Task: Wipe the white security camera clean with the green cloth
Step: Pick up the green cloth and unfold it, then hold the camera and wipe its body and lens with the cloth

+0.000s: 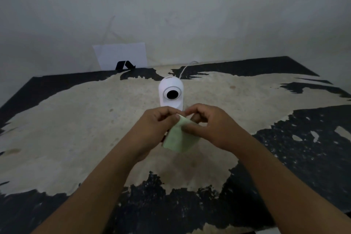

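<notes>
The white security camera [171, 92] stands upright in the middle of the table, its round black lens facing me. Just in front of it, both hands hold the pale green cloth [179, 137] above the tabletop. My left hand [155, 127] pinches the cloth's top corner between thumb and fingers. My right hand [207, 125] grips the same upper edge from the right. The cloth hangs down below the fingers and does not touch the camera. The camera's base is partly hidden behind my fingers.
A white cable [185, 69] runs from the camera's back toward the wall. A white sheet with a black mark [121, 56] leans against the wall at the table's far edge. The table [76, 129] has a worn black-and-beige surface.
</notes>
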Demonstrator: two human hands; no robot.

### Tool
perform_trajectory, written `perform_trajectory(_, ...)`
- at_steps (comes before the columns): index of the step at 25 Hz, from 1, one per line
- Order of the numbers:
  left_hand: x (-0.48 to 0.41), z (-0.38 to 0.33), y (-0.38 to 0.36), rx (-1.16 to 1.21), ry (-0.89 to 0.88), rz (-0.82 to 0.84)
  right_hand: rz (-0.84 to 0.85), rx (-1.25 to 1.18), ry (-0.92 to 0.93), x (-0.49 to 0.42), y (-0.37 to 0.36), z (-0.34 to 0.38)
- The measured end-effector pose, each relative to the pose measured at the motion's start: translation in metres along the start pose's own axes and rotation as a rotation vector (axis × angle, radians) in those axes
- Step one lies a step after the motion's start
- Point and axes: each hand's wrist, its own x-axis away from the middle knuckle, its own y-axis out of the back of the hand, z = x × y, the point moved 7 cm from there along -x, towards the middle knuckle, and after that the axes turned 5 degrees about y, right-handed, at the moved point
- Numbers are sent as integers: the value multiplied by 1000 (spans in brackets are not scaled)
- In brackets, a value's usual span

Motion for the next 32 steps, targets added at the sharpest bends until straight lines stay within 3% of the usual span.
perform_trajectory(3, -19, -6, 18, -161, -97, -149, -58, 37, -31, -13, 16, -7)
perform_trajectory(6, -45, 7, 42, -347, -68, -333, -358, -5, -158, -24, 47, -28)
perform_trajectory(9, -78, 24, 44, -495, 11, -300, -532, -11, -238, -43, 51, -38)
perform_trajectory(14, -106, 22, 28, -461, -62, -216, -473, -77, -330, -77, 10, -47)
perform_trajectory(18, -112, 19, 31, -511, -80, -247, -400, -324, -371, -82, -20, -46)
perform_trajectory(21, -113, 19, 32, -550, -102, -222, -445, -524, -307, -80, -25, -35)
perform_trajectory(24, -114, 19, 34, -553, -111, -232, -448, -487, -199, -90, -20, -19)
perform_trajectory(29, -114, 22, 33, -584, -76, -245, -320, -498, -303, -92, -34, -40)
perform_trajectory(32, -113, 22, 33, -576, -76, -244, -343, -481, -244, -79, -41, -33)
